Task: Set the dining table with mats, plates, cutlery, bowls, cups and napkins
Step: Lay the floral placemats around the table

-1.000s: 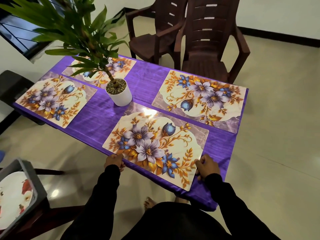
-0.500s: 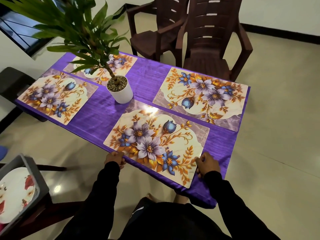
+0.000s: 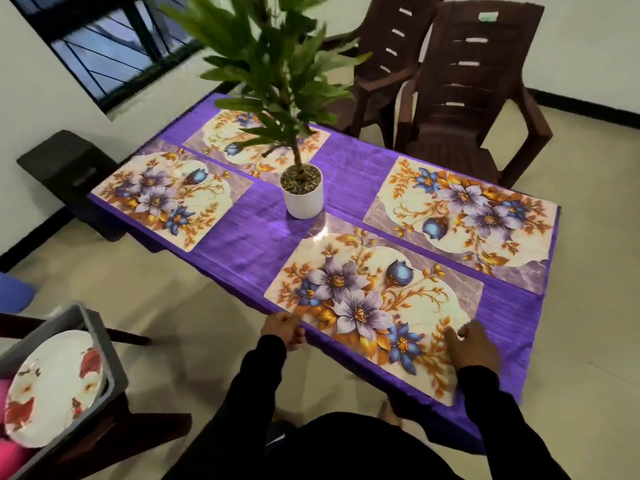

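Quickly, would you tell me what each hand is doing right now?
Left hand: grips the near floral rectangular placemat at its corner.
Right hand: open, flat on that mat.

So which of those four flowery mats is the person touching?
The nearest placemat, at the table's front edge. The left hand holds its near-left corner and the right hand rests on its near-right part; the other three lie untouched.

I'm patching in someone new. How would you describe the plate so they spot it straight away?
Start at the purple table with four floral mats, then look down-left, off the table, to the grey bin by the person's left side. The plate lies in it: round, white, with red flowers, the only dish in view, unlike the rectangular purple-and-gold mats.
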